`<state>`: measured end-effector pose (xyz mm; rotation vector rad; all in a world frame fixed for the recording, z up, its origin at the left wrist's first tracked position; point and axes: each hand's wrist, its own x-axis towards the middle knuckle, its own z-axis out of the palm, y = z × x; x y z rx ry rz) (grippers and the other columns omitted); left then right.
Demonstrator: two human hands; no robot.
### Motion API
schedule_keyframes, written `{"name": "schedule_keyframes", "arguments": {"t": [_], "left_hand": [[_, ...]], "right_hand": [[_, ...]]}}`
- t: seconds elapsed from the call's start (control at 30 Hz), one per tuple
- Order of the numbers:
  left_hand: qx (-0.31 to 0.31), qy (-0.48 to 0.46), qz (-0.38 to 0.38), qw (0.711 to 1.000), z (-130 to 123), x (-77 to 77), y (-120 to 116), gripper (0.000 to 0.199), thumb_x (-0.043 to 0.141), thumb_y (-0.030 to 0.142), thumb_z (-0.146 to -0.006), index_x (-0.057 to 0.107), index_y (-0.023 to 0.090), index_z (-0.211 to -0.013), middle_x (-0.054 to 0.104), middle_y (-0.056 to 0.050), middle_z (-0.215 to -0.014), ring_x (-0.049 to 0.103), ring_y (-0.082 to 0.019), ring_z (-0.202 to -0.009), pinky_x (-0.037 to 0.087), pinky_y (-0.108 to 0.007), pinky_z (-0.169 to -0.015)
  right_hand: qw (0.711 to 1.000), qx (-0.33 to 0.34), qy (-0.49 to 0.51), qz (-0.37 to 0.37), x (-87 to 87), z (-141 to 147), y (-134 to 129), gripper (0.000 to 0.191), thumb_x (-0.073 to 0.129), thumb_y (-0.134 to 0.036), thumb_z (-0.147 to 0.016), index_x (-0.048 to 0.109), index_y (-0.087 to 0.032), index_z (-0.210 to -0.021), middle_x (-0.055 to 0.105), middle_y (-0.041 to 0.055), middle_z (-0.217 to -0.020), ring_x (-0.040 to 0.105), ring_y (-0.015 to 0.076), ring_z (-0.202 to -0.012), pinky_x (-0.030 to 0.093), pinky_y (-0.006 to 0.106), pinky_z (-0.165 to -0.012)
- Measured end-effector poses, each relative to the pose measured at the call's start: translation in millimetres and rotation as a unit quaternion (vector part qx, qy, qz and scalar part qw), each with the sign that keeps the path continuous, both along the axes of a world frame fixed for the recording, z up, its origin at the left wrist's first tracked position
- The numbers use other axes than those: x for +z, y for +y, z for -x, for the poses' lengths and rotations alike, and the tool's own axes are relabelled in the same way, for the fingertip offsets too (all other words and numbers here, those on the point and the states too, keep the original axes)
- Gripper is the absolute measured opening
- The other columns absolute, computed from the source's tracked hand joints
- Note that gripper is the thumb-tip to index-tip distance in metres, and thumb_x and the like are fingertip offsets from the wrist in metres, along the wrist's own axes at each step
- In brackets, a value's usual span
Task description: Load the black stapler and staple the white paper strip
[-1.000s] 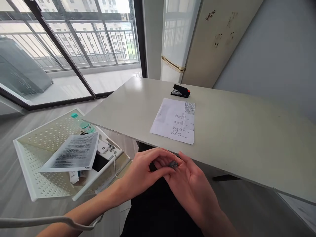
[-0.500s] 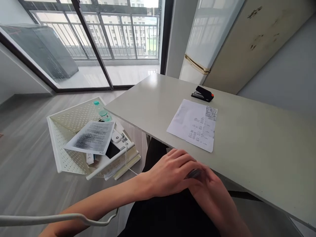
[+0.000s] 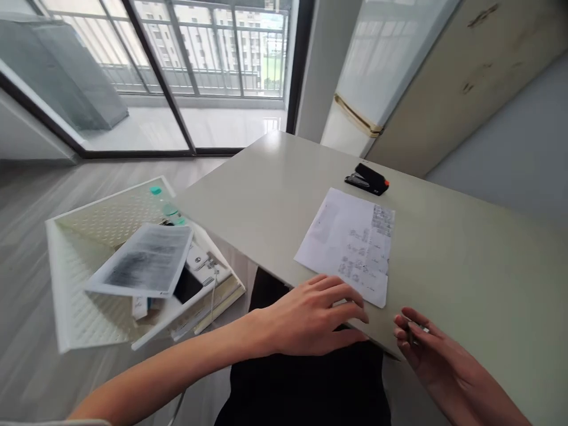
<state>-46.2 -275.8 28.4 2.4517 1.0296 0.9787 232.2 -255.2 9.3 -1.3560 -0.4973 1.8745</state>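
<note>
My left hand (image 3: 322, 316) hangs palm down over my lap at the table's near edge. Its fingers are apart and loosely bent, with nothing visible in them. Just beyond its fingers lies the printed paper (image 3: 344, 242) on the table. To the right, my right hand (image 3: 428, 346) is turned palm up above the table edge, its fingers curled round a small dark object (image 3: 412, 335) with a shiny part. Most of that object is hidden, so its kind does not show. A black stapler (image 3: 367, 178) with a red spot rests behind the paper.
A pale table (image 3: 479, 278) spans the right side. Left of it, a white perforated basket (image 3: 80, 266) on the floor holds a printed sheet (image 3: 148, 260), a bottle with a teal cap (image 3: 155, 190) and other small items. A fridge (image 3: 355, 89) stands behind the table.
My hands were together over the near table edge and have parted. The right moved to the right with the small dark object; the left stayed near its place. The view has shifted slightly.
</note>
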Motion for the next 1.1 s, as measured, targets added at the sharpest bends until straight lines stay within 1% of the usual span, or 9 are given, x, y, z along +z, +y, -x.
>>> {"name": "schedule_keyframes", "arguments": {"t": [0.1, 0.23, 0.33, 0.47, 0.63, 0.73, 0.8, 0.97, 1.1], "left_hand": [[0.008, -0.005, 0.007, 1.0, 12, -2.8, 52, 0.018, 0.063, 0.035, -0.105, 0.069, 0.02, -0.114, 0.074, -0.01, -0.119, 0.067, -0.024, -0.116, 0.054, -0.039, -0.104], [0.054, -0.006, 0.007, 0.998, 29, -12.0, 146, 0.018, 0.059, 0.034, -0.107, 0.069, 0.021, -0.114, 0.073, -0.009, -0.12, 0.063, -0.026, -0.121, 0.052, -0.043, -0.107], [0.12, 0.007, 0.011, 0.993, 41, -24.2, 214, 0.021, 0.056, 0.036, -0.106, 0.068, 0.021, -0.114, 0.071, -0.01, -0.123, 0.06, -0.028, -0.121, 0.05, -0.047, -0.109], [0.153, 0.027, 0.046, 0.987, 58, -42.9, 275, 0.029, 0.054, 0.042, -0.105, 0.066, 0.023, -0.122, 0.068, -0.01, -0.134, 0.055, -0.03, -0.133, 0.045, -0.051, -0.116], [0.124, 0.089, 0.07, 0.986, 71, -53.6, 292, 0.043, 0.053, 0.051, -0.105, 0.058, 0.023, -0.137, 0.058, -0.011, -0.154, 0.044, -0.031, -0.15, 0.036, -0.053, -0.125], [0.101, 0.106, 0.062, 0.987, 71, -51.2, 288, 0.04, 0.055, 0.047, -0.105, 0.057, 0.025, -0.139, 0.058, -0.009, -0.153, 0.045, -0.03, -0.149, 0.035, -0.053, -0.125], [0.094, 0.097, 0.063, 0.989, 71, -48.1, 287, 0.038, 0.059, 0.045, -0.104, 0.058, 0.026, -0.136, 0.062, -0.008, -0.148, 0.051, -0.029, -0.143, 0.038, -0.051, -0.123], [0.078, 0.086, 0.085, 0.99, 72, -42.3, 286, 0.037, 0.063, 0.043, -0.102, 0.059, 0.025, -0.134, 0.066, -0.009, -0.138, 0.057, -0.029, -0.134, 0.045, -0.048, -0.117], [0.057, 0.079, 0.093, 0.991, 74, -41.5, 287, 0.035, 0.063, 0.043, -0.102, 0.06, 0.025, -0.133, 0.067, -0.009, -0.136, 0.057, -0.029, -0.133, 0.046, -0.048, -0.116]], "right_hand": [[0.999, -0.004, -0.032, -0.028, 4.6, -3, 34, 0.04, 0.095, -0.023, -0.074, 0.078, -0.019, -0.109, 0.079, 0.0052, -0.1, 0.076, 0.0176, -0.078, 0.07, 0.023, -0.071], [0.993, -0.01, -0.072, -0.089, 4.7, -3, 99, 0.043, 0.096, -0.034, -0.074, 0.077, -0.02, -0.111, 0.078, 0.005, -0.102, 0.074, 0.0166, -0.081, 0.069, 0.022, -0.07], [0.981, -0.025, -0.089, -0.171, -5.0, 0, 160, 0.043, 0.095, -0.04, -0.075, 0.076, -0.023, -0.109, 0.078, 0.0038, -0.105, 0.073, 0.015, -0.083, 0.067, 0.022, -0.071], [0.963, -0.033, -0.078, -0.254, -22.7, 9, 233, 0.042, 0.092, -0.05, -0.075, 0.072, -0.023, -0.101, 0.073, 0.0012, -0.096, 0.064, 0.0113, -0.073, 0.053, 0.018, -0.053], [0.935, 0.052, -0.177, -0.303, -23.6, 29, 296, 0.042, 0.069, -0.064, -0.09, 0.063, -0.022, -0.092, 0.061, -0.0014, -0.082, 0.05, 0.0093, -0.06, 0.044, 0.021, -0.052], [0.859, 0.2, -0.329, -0.337, -14.1, 45, 322, 0.04, 0.046, -0.058, -0.101, 0.062, -0.023, -0.091, 0.063, 0.0001, -0.08, 0.051, 0.0118, -0.059, 0.046, 0.026, -0.058], [0.803, 0.273, -0.402, -0.344, -9.0, 55, 335, 0.034, 0.051, -0.05, -0.1, 0.065, -0.023, -0.086, 0.065, 0.0011, -0.077, 0.053, 0.0142, -0.062, 0.046, 0.029, -0.063], [0.73, 0.314, -0.497, -0.347, -3.0, 68, 350, 0.008, 0.068, -0.029, -0.09, 0.068, -0.024, -0.084, 0.073, 0.0052, -0.086, 0.062, 0.0222, -0.078, 0.041, 0.032, -0.065], [0.7, 0.325, -0.526, -0.357, 2.8, 64, 351, 0.004, 0.066, -0.024, -0.092, 0.069, -0.024, -0.095, 0.076, 0.0062, -0.103, 0.068, 0.0245, -0.095, 0.047, 0.032, -0.073]]}}
